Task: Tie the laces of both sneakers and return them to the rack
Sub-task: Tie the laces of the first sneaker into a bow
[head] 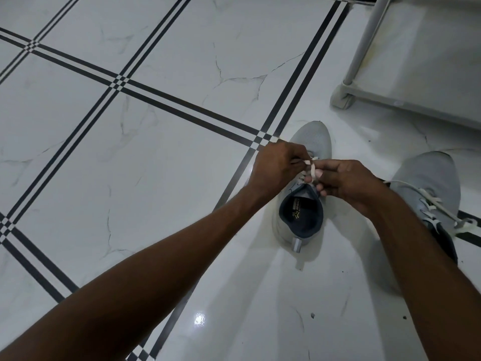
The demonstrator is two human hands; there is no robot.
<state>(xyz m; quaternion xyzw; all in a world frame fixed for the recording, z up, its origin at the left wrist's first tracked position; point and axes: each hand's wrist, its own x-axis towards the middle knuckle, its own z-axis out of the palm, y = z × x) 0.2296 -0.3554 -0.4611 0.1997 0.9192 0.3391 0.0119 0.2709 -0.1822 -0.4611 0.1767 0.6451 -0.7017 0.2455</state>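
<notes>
Directly under both hands, a grey sneaker (302, 204) stands on the white tiled floor (156, 178), toe pointing away from the person and heel nearest the camera. The left hand (276, 168) is closed on a strand of the white lace (311, 165), pinching it between thumb and fingers over the front of the shoe. The right hand (348, 183) meets it from the other side, its fingers (316, 174) gripping the same lace just above the tongue, so the two hands almost touch over the shoe's throat. The dark opening of the shoe lies just below the right hand's knuckles. The second sneaker (429, 188) sits to the right, partly hidden by the right forearm, its laces (437, 204) loose and trailing onto the floor. The white rack (364, 48) stands beyond, at upper right.
</notes>
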